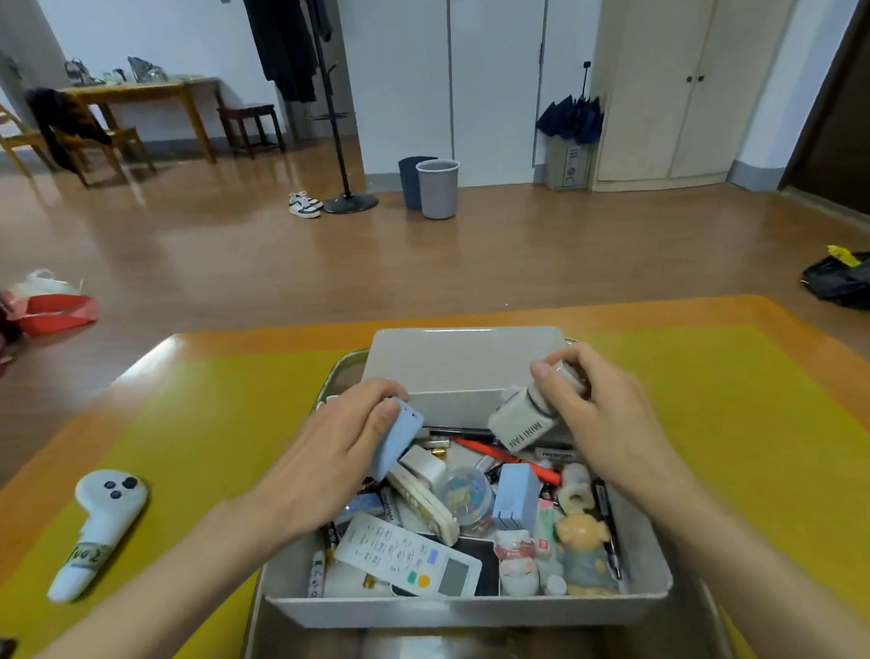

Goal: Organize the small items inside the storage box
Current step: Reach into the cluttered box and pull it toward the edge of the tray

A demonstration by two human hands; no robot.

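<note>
Only one view is given, taken from a camera worn on the head. The scene is looked at forward and steeply down, with the storage box point(459, 609) seen close and nearly underfoot on the bench point(726, 401). Both forearms are caught entering from the bottom edge. With the wide angle, the floor point(324, 270) and far wall are taken in above, lines bent toward the edges.
</note>
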